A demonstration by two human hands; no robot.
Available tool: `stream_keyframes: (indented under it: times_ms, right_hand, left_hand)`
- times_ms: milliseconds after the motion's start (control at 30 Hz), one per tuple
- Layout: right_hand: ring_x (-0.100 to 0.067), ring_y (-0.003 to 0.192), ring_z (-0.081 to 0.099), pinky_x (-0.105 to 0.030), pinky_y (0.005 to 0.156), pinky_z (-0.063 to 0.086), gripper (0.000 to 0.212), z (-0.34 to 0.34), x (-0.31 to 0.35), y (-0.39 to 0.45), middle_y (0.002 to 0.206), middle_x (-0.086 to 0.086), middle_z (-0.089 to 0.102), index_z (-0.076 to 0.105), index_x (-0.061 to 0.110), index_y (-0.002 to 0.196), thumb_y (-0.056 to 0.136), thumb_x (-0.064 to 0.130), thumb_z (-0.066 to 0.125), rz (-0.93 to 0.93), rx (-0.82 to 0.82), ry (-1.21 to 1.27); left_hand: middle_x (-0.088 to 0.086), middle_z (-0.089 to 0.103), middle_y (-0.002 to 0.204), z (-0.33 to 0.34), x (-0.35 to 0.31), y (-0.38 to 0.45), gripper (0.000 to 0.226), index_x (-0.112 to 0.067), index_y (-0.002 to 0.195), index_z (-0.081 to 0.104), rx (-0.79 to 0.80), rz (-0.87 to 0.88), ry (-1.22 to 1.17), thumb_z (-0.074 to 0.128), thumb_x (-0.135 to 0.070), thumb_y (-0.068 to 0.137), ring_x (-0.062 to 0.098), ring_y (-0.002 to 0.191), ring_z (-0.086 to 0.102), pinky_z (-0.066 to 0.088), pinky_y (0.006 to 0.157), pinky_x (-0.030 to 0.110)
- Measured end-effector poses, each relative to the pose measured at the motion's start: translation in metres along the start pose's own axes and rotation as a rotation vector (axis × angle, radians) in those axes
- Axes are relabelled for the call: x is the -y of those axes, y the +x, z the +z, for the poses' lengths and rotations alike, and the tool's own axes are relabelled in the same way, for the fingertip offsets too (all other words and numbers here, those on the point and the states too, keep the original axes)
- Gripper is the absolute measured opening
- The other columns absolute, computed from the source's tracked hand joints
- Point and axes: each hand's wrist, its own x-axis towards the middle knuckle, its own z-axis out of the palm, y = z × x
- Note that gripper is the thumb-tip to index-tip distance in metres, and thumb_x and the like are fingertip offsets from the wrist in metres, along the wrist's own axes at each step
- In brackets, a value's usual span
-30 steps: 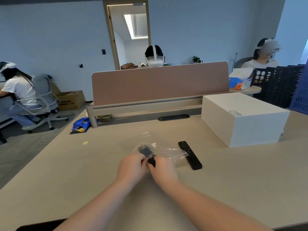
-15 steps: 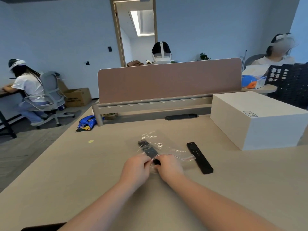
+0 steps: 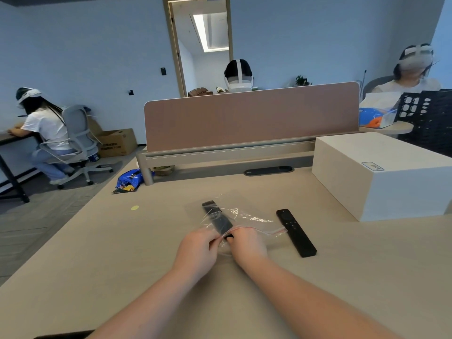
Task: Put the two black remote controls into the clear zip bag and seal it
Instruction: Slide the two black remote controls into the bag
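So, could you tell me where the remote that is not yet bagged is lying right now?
The loose remote lies flat on the desk, right of the clear zip bag and the right hand, in front of the white box.

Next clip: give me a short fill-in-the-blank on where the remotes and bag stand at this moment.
1. The number of remotes already inside the clear zip bag is ____.
2. The loose remote lies on the desk to the ____ of the bag.
3. The left hand and right hand both hold the bag at its ____ end.
4. The large box is ____ in colour.

Answers: one; right; near; white
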Motion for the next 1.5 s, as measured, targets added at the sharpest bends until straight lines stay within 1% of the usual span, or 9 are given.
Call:
stream_keyframes:
  times_ms: [267,533,700,867,1000,1167,1233,1300,1500]
  right_hand:
    - [-0.032,0.093,0.062,-0.033,0.075,0.048,0.023,-0.028,-0.024,-0.032,0.099,-0.013,0.068,0.063,0.010,0.083,0.092,0.015,0.043,-0.128,-0.027,0.011]
    - [-0.020,0.095,0.055,-0.030,0.069,0.045,0.025,-0.073,-0.077,-0.061,0.091,0.001,0.058,0.062,0.015,0.100,0.095,0.036,0.048,0.049,-0.223,-0.051]
    - [-0.026,0.122,0.045,-0.041,0.093,0.044,0.054,-0.081,-0.092,-0.066,0.125,-0.005,0.051,0.040,0.026,0.129,0.086,0.057,0.049,0.348,-0.018,-0.256]
    - [-0.029,0.108,0.056,-0.034,0.080,0.046,0.031,-0.086,-0.095,-0.063,0.116,-0.011,0.060,0.047,0.014,0.122,0.092,0.020,0.045,0.342,-0.024,-0.225]
    - [-0.031,0.105,0.062,-0.031,0.079,0.050,0.033,-0.096,-0.089,-0.067,0.115,-0.013,0.065,0.052,0.010,0.121,0.088,0.012,0.050,0.456,-0.047,0.046]
    - [-0.027,0.088,0.060,-0.024,0.067,0.044,0.030,-0.113,-0.065,-0.089,0.101,-0.012,0.067,0.060,0.012,0.120,0.090,0.014,0.056,0.309,-0.196,0.238]
    - [-0.029,0.096,0.061,-0.026,0.074,0.047,0.031,-0.115,-0.053,-0.102,0.106,-0.012,0.067,0.061,0.010,0.121,0.090,0.016,0.058,0.231,-0.212,0.285]
    - [-0.029,0.104,0.062,-0.031,0.087,0.048,0.033,-0.116,-0.042,-0.116,0.115,-0.012,0.068,0.061,0.012,0.122,0.090,0.016,0.060,0.173,-0.197,0.326]
    - [-0.023,0.106,0.063,-0.024,0.088,0.046,0.034,-0.110,-0.037,-0.140,0.115,-0.003,0.071,0.064,0.022,0.121,0.087,0.021,0.063,0.103,-0.039,0.200]
  left_hand:
    - [0.006,0.071,0.092,-0.003,-0.008,0.000,0.022,-0.016,0.090,0.070,0.014,-0.034,0.041,0.052,-0.027,0.091,0.026,0.093,0.060,0.043,0.073,0.032]
    - [0.007,0.070,0.092,-0.006,-0.018,0.000,0.022,-0.012,0.087,0.070,0.029,-0.067,0.070,0.051,-0.024,0.091,0.027,0.092,0.059,0.041,0.071,0.031]
    - [0.008,0.070,0.091,-0.008,-0.025,0.000,0.025,-0.010,0.085,0.069,0.041,-0.071,0.099,0.050,-0.025,0.091,0.028,0.091,0.058,0.035,0.066,0.030]
    - [0.006,0.070,0.091,-0.010,-0.028,-0.001,0.022,-0.011,0.083,0.069,0.061,-0.074,0.118,0.051,-0.023,0.090,0.027,0.091,0.059,0.044,0.071,0.033]
    - [0.005,0.071,0.093,-0.011,-0.028,-0.001,0.022,-0.013,0.084,0.069,0.082,-0.087,0.131,0.050,-0.023,0.089,0.027,0.090,0.060,0.046,0.072,0.034]
    - [0.012,0.071,0.094,-0.017,-0.035,-0.002,0.022,-0.011,0.085,0.070,0.097,-0.098,0.143,0.052,-0.024,0.089,0.033,0.091,0.061,0.048,0.072,0.036]
    - [0.014,0.070,0.096,-0.016,-0.038,-0.003,0.022,-0.009,0.088,0.069,0.085,-0.126,0.139,0.053,-0.024,0.090,0.036,0.093,0.060,0.047,0.073,0.036]
    - [0.016,0.070,0.098,-0.013,-0.039,-0.003,0.021,-0.008,0.090,0.069,0.067,-0.149,0.133,0.053,-0.022,0.089,0.036,0.094,0.060,0.046,0.073,0.036]
    - [0.016,0.071,0.094,-0.008,-0.034,0.001,0.019,-0.010,0.087,0.069,0.023,-0.236,0.069,0.054,-0.022,0.088,0.037,0.090,0.062,0.040,0.067,0.032]
